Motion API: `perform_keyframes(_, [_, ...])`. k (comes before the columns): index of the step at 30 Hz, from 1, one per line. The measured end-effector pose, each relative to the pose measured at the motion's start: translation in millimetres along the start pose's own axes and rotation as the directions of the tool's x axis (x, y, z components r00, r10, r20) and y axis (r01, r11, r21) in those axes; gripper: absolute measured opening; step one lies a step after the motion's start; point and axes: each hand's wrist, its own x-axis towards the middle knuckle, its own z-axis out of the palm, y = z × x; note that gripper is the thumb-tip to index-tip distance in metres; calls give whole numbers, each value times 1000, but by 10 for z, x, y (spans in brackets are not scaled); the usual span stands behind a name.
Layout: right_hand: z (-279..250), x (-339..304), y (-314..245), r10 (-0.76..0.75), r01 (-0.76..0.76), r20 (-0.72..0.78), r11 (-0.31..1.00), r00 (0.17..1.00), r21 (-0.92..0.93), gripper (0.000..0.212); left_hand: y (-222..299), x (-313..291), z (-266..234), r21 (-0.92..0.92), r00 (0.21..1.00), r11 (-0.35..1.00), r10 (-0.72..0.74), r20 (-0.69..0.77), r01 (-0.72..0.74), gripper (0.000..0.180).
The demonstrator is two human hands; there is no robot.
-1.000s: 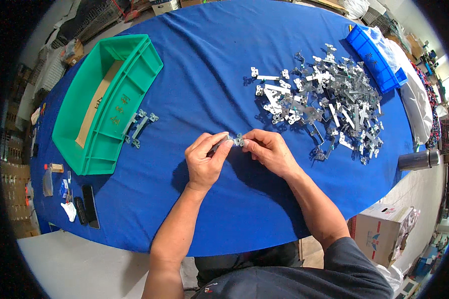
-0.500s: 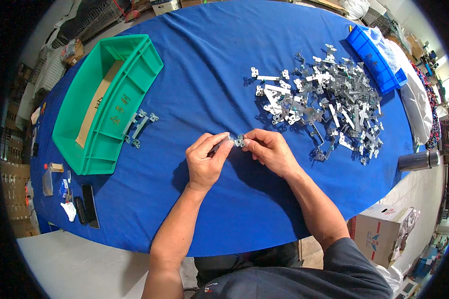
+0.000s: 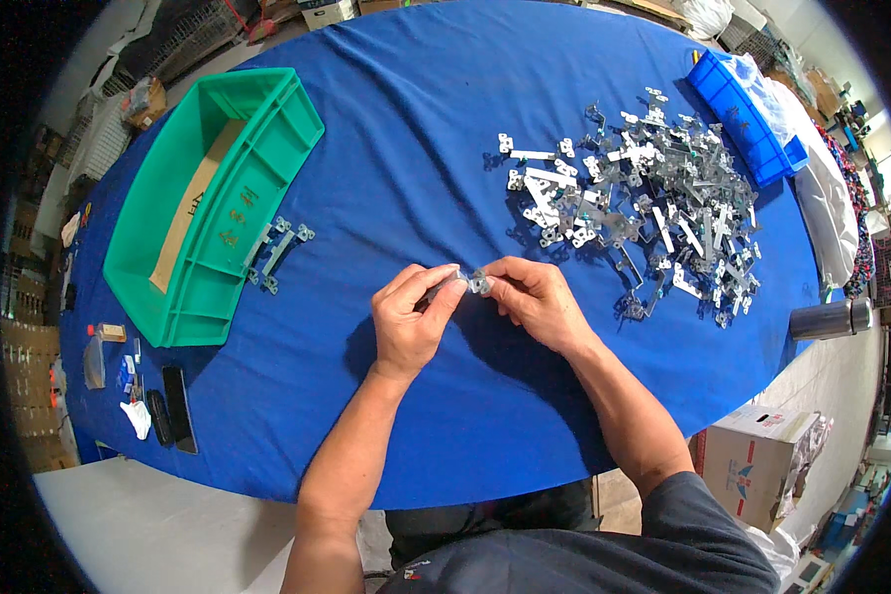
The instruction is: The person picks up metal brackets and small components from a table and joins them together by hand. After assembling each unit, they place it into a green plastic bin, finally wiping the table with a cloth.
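Observation:
Between both hands is a small metal bracket point(image 3: 478, 282), its flat end with holes showing in the gap between my fingertips. My left hand point(image 3: 412, 312) pinches one part of it with thumb and forefinger. At its other side, my right hand point(image 3: 535, 302) grips the edge, thumb below and forefinger above. The fingers cover the rest of the piece. A large heap of similar metal brackets point(image 3: 663, 198) lies to the right, beyond my right hand. A few more brackets point(image 3: 279, 255) rest on the cloth beside the green crate point(image 3: 257, 198) at left.
Blue cloth point(image 3: 406, 129) covers the table. A blue bin point(image 3: 742, 119) with clear plastic stands at the far right, and a metal flask point(image 3: 830, 319) lies near the right edge. A phone point(image 3: 179, 410) and several small items sit at the left. A cardboard box point(image 3: 757, 465) is beside the table.
Both hands stay in nearly the same place. The bracket between the fingertips has turned slightly, and my left hand has shifted a little to the right.

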Motion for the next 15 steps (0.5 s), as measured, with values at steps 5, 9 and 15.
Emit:
perform_keyframes(5, [7,16,100,-57,62,-44,989,997,132,21,14,8,12,39,997,999,-6,73,4,14])
perform_keyframes(9, [-41,39,92,-36,24,39,963,999,267,24,0,5,28,43,996,999,9,87,-13,14])
perform_keyframes(15, [-29,49,84,-33,25,32,971,999,240,22,-25,6,28,58,987,996,65,146,-74,15])
